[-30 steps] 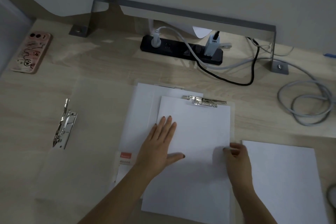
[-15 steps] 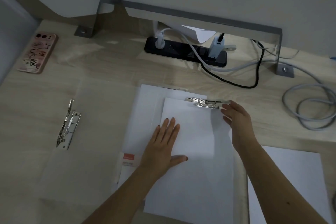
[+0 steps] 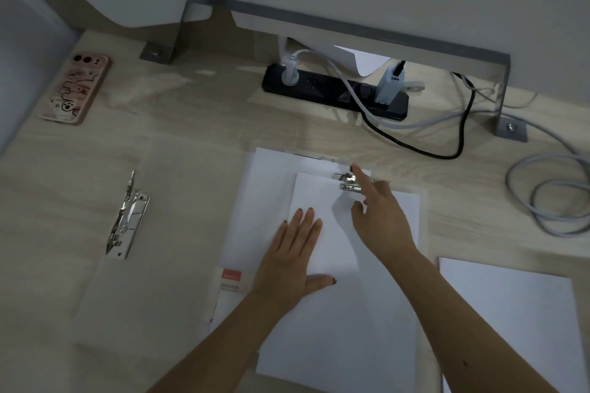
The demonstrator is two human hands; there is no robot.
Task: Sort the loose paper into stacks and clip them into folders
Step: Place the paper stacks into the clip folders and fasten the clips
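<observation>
- Paper stack [image 3: 338, 313] lies on the middle folder [image 3: 423, 226], its top edge just below the metal clip [image 3: 346, 184]. The left hand [image 3: 293, 260] rests flat on it, fingers straight.
- Right hand [image 3: 383, 217] holds nothing; its straight forefinger touches that clip.
- Second paper stack [image 3: 510, 313] lies right of the clip, nearer the person.
- Two folders, two clips: the other folder [image 3: 178, 233] and its clip [image 3: 127, 217] lie well left.
- Red label [image 3: 231, 274], below-left of the clip: writing unreadable.
- One pink-cased phone [image 3: 75, 88] sits far left; one black power strip [image 3: 335, 94] lies beyond the clip.
</observation>
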